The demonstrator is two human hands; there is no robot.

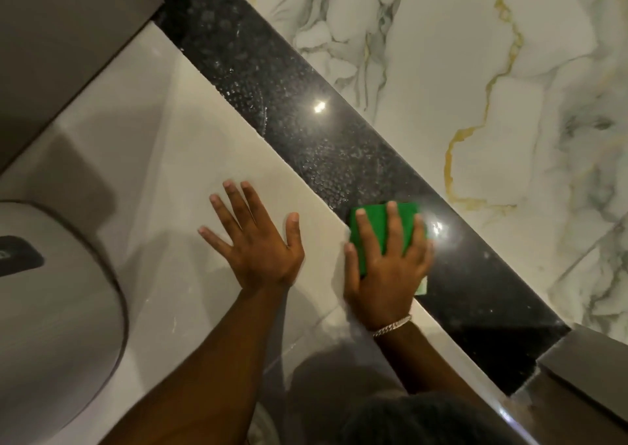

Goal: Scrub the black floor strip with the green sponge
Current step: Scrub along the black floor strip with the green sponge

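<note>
A glossy black floor strip [306, 131] runs diagonally from the upper left to the lower right, with soapy wet marks on its upper half. The green sponge [375, 227] lies flat on the strip at its near edge. My right hand [387, 261] presses down on the sponge with fingers spread over it; a silver bracelet circles the wrist. My left hand [255, 240] rests flat, fingers apart, on the cream floor tile [176, 159] just left of the strip, holding nothing.
White marble tile with gold and grey veins [475, 87] lies beyond the strip. A rounded grey bin lid [51, 308] sits at the left edge. Grey door-frame pieces stand at the upper left [68, 19] and lower right [584, 370].
</note>
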